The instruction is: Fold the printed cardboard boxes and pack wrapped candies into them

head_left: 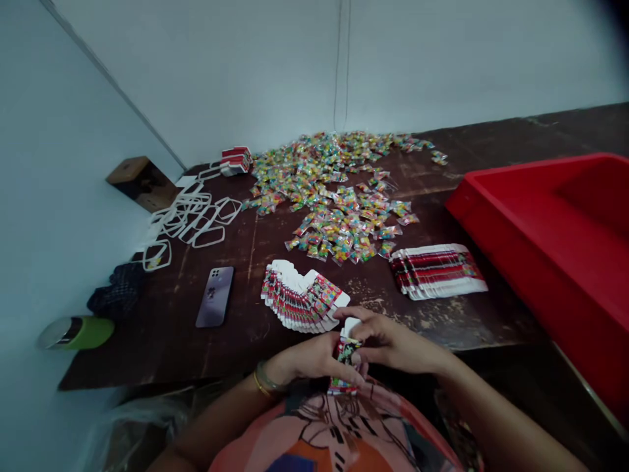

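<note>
Close to my body, at the table's front edge, my left hand [319, 357] is wrapped round a small printed card box [345, 351] with a white flap at its top. My right hand [388, 337] has its fingers on the upper right side of the same box. Just beyond my hands lies a fanned stack of similar flat printed boxes [304, 298]. To the right is a second row of flat boxes [437, 270]. Many small clear packets of colourful pieces [339, 196] are heaped behind them.
A large red tray [550, 249] stands at the right. Leftward are a phone [215, 297], white bands [191, 213], a brown box [143, 183], a dark cloth [118, 292] and a green container [88, 332]. Red and white bundles [236, 160] sit near the wall.
</note>
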